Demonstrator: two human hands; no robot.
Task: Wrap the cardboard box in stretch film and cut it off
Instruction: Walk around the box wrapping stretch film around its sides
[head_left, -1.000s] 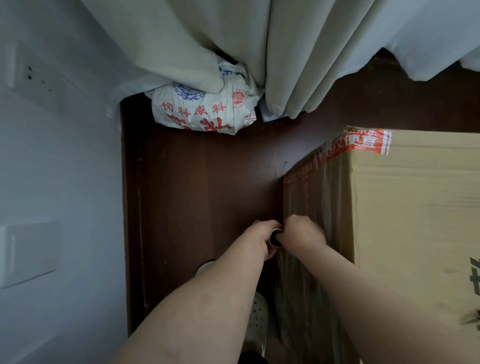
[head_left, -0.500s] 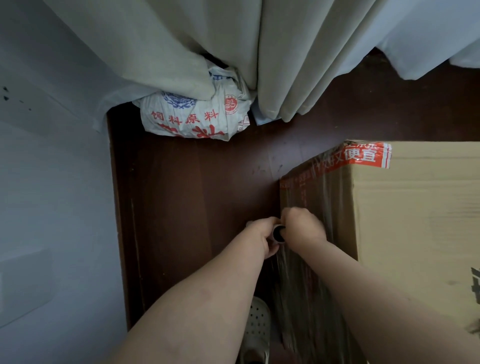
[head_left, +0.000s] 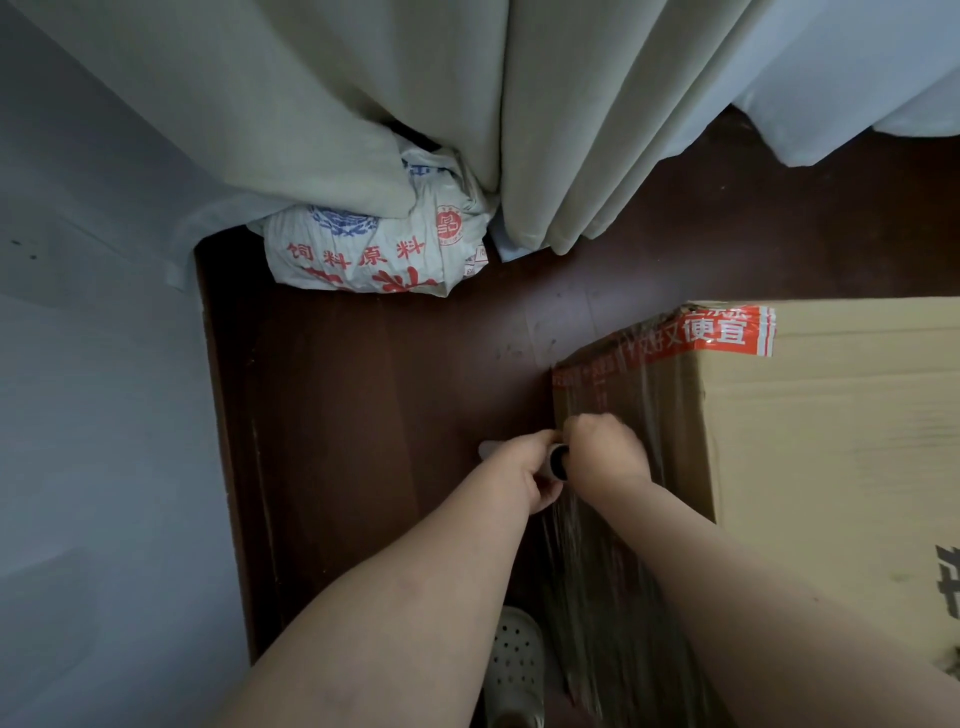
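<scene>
A large cardboard box (head_left: 831, 431) with red printed tape on its top corner stands on the dark wooden floor at the right. Clear stretch film (head_left: 597, 582) covers its left side, wrinkled and shiny. A stretch film roll (head_left: 558, 460) stands upright against that side, its dark core end facing me. My left hand (head_left: 522, 470) grips the roll from the left and my right hand (head_left: 605, 449) grips it from the right, knuckles against the box. The rest of the roll is hidden below my hands.
A white printed feed sack (head_left: 374, 249) lies against the far wall under pale curtains (head_left: 519, 114). A grey wall (head_left: 93, 415) runs along the left. My foot in a white perforated clog (head_left: 517, 670) stands beside the box.
Both hands with the roll have slid forward along the box's left side toward its far corner. The view has shifted slightly, the wall's switch plate leaving sight.
</scene>
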